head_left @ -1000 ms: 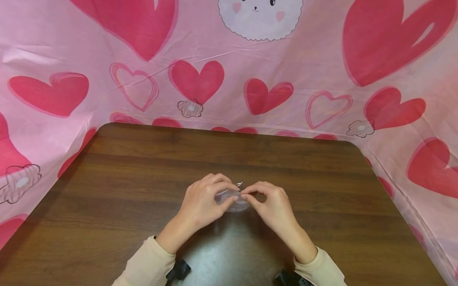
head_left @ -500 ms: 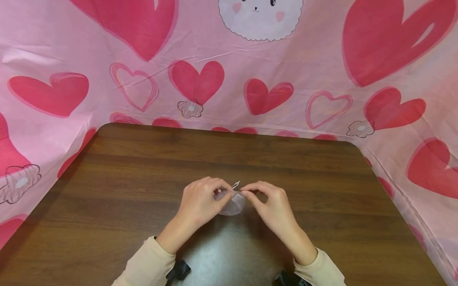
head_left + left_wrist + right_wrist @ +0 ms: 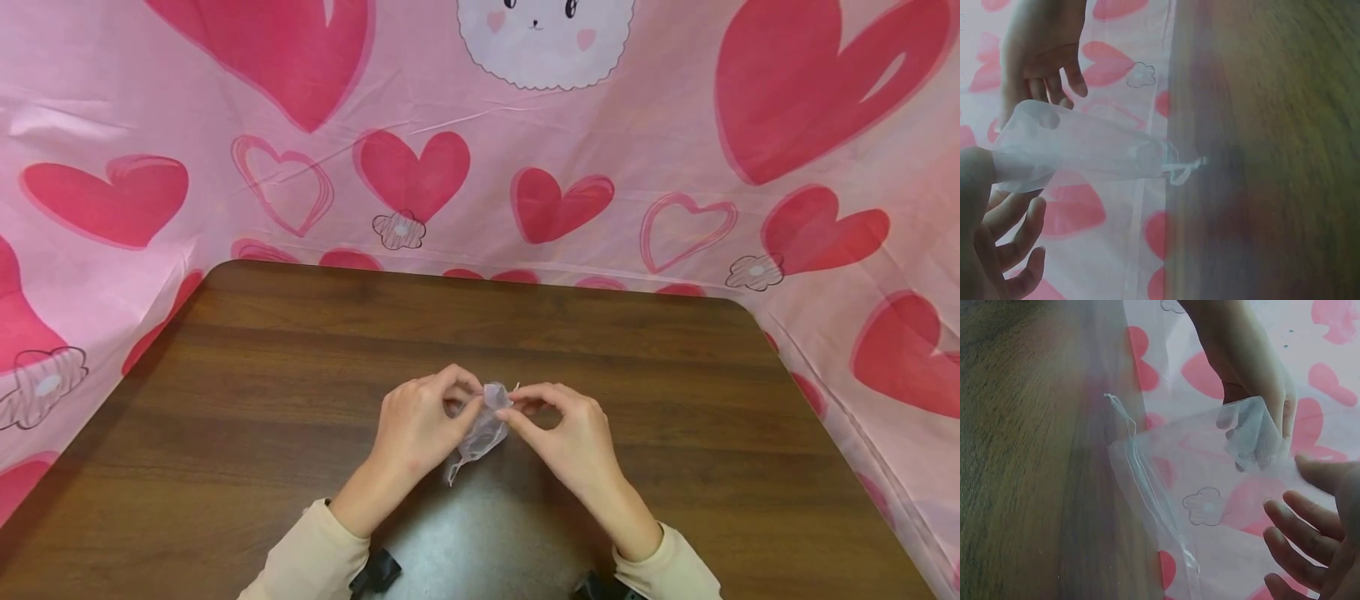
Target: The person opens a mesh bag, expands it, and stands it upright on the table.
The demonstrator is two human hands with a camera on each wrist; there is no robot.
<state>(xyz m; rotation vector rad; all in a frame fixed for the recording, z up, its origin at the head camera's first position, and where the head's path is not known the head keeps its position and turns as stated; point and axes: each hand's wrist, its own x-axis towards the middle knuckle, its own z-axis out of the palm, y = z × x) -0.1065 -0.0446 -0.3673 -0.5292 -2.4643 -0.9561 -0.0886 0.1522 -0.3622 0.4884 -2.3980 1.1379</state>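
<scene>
A sheer white drawstring pouch [image 3: 483, 435] is held in the air between my two hands above the table. My left hand [image 3: 420, 421] pinches one side of its edge between thumb and index finger. Opposite it, my right hand [image 3: 566, 423] pinches the other side the same way. In the left wrist view the pouch [image 3: 1094, 142] looks translucent, its pale cord [image 3: 1179, 167] looped at the end away from the hands. The right wrist view shows the drawstring [image 3: 1141, 481] running across that end. Nothing shows inside the sheer fabric.
A dark wood-grain table [image 3: 300, 350] lies under the hands. Pink cloth with red hearts [image 3: 416, 171] hangs behind it and along both sides. Black devices [image 3: 377, 573] sit at the wrists, by the beige sleeves [image 3: 311, 554].
The pouch has been turned over between the fingers: its cord, which stuck out on the far side, now dangles on the near side too. Both hands stay in about the same place.
</scene>
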